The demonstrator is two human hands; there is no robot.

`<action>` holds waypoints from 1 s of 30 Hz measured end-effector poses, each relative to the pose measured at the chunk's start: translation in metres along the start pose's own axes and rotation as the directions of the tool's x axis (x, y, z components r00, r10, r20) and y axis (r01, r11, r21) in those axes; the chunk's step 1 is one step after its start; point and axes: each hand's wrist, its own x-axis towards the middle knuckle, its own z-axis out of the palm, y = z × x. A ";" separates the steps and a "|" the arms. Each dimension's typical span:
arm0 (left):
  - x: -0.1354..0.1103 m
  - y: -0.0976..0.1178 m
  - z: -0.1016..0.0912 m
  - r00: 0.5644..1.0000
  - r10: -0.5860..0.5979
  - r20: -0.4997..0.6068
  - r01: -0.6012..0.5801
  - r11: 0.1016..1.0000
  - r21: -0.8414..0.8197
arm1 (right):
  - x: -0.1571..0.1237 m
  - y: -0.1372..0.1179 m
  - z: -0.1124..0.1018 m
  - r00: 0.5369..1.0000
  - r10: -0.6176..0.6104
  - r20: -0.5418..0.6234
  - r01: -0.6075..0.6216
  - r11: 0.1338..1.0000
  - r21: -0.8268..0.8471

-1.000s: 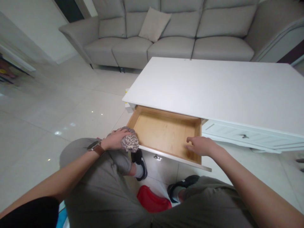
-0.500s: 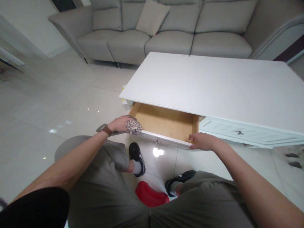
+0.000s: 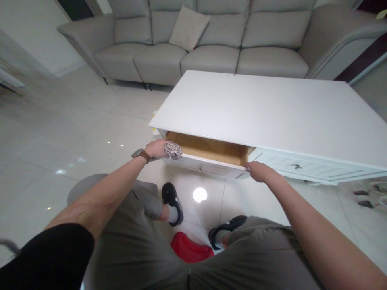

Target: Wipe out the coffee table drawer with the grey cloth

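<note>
Red object [image 3: 191, 247]: seen on the floor between the shoes [image 3: 171, 203], partly covered by the trousers [image 3: 142, 241]; its kind cannot be told.
Stance: shoes planted apart, left and right, presumably so that the body is steadied.
Left hand [image 3: 157, 148]: curled around a bunched patterned cloth [image 3: 173, 150] at the left end of the drawer [image 3: 217, 167]; fingertips are hidden. The cloth is probably kept bunched so that the hand can be rested on the drawer as well.
Right hand [image 3: 256, 171]: fingers bent at the right end of the drawer; no loose item is seen in it. Whether the edge is gripped or merely pressed cannot be told.
Drawer: located at the near left of the white table [image 3: 256, 108], part-way out, wooden interior exposed. The knob [image 3: 200, 168] is left untouched; by contact near both ends, the front is judged to be kept square.
Second drawer [image 3: 306, 165]: flush, to the right, well apart from the cloth.
Sofa [image 3: 213, 60]: placed beyond the table; a cushion [image 3: 189, 28] is leaned, tilted, against its backrest.
</note>
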 end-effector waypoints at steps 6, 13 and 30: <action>0.003 0.045 0.004 1.000 0.020 0.001 -0.020 0.989 0.148 | 0.005 0.006 0.003 0.999 -0.011 -0.038 0.012 1.000 0.005; 0.015 0.223 0.050 0.941 0.285 -0.183 -0.278 0.959 0.064 | 0.008 0.005 0.003 0.999 -0.007 -0.052 0.007 1.000 -0.014; 0.005 0.209 0.059 0.887 0.409 -0.214 -0.391 0.912 0.122 | 0.005 -0.010 0.000 0.997 -0.060 0.056 0.060 0.998 -0.010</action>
